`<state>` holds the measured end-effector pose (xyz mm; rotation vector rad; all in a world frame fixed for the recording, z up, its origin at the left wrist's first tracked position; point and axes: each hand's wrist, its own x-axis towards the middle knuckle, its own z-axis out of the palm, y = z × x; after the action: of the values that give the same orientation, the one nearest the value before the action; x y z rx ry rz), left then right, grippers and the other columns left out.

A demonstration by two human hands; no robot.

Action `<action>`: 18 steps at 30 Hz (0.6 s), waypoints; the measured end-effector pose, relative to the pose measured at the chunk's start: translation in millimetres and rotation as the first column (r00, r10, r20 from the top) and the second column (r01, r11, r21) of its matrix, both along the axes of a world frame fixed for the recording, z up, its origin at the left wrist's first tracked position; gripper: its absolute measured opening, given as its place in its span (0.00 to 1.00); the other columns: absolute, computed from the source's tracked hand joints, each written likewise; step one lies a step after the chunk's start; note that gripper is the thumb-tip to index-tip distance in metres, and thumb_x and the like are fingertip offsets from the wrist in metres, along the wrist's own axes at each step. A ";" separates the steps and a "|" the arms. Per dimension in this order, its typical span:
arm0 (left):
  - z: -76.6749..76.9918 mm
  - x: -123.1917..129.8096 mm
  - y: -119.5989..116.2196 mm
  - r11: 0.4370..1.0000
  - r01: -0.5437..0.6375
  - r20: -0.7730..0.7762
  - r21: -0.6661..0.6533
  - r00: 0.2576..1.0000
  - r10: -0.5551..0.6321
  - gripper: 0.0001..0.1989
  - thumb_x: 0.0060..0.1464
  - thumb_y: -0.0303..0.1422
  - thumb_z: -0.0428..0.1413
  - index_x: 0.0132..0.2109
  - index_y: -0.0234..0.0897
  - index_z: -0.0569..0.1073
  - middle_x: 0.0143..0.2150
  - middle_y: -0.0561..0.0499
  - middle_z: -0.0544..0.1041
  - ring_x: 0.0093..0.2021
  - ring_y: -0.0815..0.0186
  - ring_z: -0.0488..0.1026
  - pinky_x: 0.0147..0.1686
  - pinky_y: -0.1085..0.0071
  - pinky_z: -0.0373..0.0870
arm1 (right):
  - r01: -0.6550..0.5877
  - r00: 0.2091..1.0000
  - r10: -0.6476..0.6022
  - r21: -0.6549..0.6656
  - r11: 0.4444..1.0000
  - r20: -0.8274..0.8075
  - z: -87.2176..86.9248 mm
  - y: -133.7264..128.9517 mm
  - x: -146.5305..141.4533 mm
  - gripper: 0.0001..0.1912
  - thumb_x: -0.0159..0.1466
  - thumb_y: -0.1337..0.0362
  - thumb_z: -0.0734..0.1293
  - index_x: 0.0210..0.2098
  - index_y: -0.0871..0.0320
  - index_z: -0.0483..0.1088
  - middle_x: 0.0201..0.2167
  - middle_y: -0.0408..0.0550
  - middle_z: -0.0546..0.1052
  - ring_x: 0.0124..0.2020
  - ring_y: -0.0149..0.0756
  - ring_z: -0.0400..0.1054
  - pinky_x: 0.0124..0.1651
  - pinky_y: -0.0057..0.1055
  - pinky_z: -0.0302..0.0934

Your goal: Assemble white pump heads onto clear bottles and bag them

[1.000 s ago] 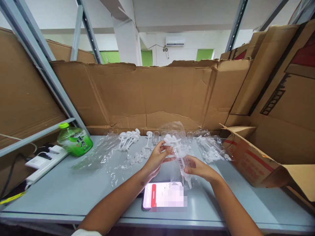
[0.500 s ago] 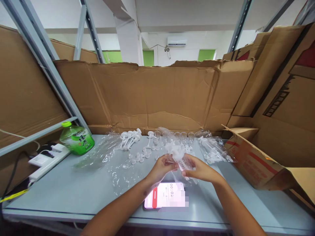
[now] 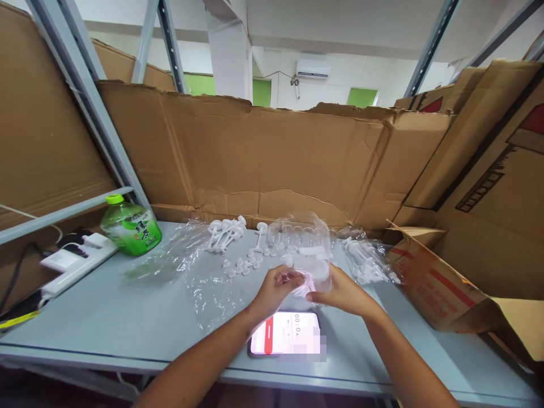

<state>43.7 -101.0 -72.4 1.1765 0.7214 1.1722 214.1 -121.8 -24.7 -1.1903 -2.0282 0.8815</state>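
Note:
Both my hands meet over the middle of the grey table (image 3: 106,317), above a lit phone (image 3: 285,333). My left hand (image 3: 275,290) and my right hand (image 3: 340,292) both grip a clear plastic bag (image 3: 308,249) that stands up between them, with white plastic parts inside. Behind it stands a row of small clear cups (image 3: 285,232). White plunger-like parts (image 3: 225,233) and small white caps (image 3: 242,265) lie to the left of my hands.
A green drink bottle (image 3: 131,225) and a white power strip (image 3: 72,260) are at the far left. Empty clear bags (image 3: 178,260) lie on the table. Another bag of white parts (image 3: 369,259) lies right, beside an open cardboard box (image 3: 442,283). Cardboard walls (image 3: 263,158) ring the table.
My hands dropped closer to the table over the phone. The bag first sank between them, then now stands raised and open above my fingers. The camera tilted slightly.

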 end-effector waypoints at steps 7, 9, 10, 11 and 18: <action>-1.0 -8.7 9.3 0.993 0.119 -0.027 0.024 0.993 -0.118 0.17 0.45 0.41 0.57 0.36 0.31 0.75 0.33 0.45 0.77 0.32 0.63 0.73 0.33 0.67 0.69 | 0.053 0.994 -0.058 0.058 0.997 0.090 16.4 14.5 12.2 0.21 0.50 0.63 0.68 0.42 0.58 0.62 0.37 0.46 0.70 0.39 0.41 0.64 0.40 0.33 0.59; -1.0 -8.6 9.1 0.994 0.108 -0.036 0.003 0.994 -0.108 0.18 0.44 0.42 0.58 0.35 0.30 0.76 0.32 0.45 0.77 0.31 0.63 0.73 0.35 0.65 0.70 | 0.057 0.986 -0.071 0.092 0.994 0.154 23.9 15.8 15.7 0.16 0.51 0.62 0.68 0.38 0.57 0.63 0.33 0.45 0.70 0.34 0.39 0.64 0.36 0.33 0.59; -0.9 -8.7 8.7 0.996 0.088 -0.042 0.009 0.995 -0.088 0.17 0.44 0.42 0.58 0.35 0.31 0.76 0.31 0.45 0.77 0.30 0.64 0.72 0.35 0.65 0.70 | 0.061 0.982 -0.078 0.103 0.993 0.174 26.8 15.8 16.9 0.15 0.51 0.61 0.68 0.36 0.57 0.64 0.32 0.44 0.70 0.33 0.39 0.64 0.35 0.33 0.59; -0.6 -9.2 8.0 0.998 0.060 -0.046 0.026 0.997 -0.058 0.17 0.44 0.42 0.58 0.35 0.31 0.76 0.30 0.46 0.77 0.30 0.64 0.72 0.36 0.65 0.69 | 0.064 0.981 -0.082 0.108 0.992 0.178 28.8 15.7 17.6 0.15 0.51 0.60 0.68 0.36 0.57 0.64 0.32 0.44 0.70 0.33 0.38 0.64 0.35 0.33 0.59; 8.2 -19.5 3.6 0.940 -0.121 -0.136 0.318 0.976 0.171 0.09 0.49 0.37 0.54 0.31 0.35 0.72 0.30 0.49 0.74 0.34 0.65 0.71 0.38 0.70 0.66 | 0.054 0.998 -0.056 0.093 0.994 0.019 20.2 17.8 19.4 0.24 0.50 0.58 0.70 0.45 0.57 0.63 0.42 0.49 0.70 0.45 0.44 0.63 0.46 0.36 0.58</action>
<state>24.2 -97.4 -64.2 1.5136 0.7774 1.3600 233.5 -104.0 -4.5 -1.2032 -2.0213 0.7426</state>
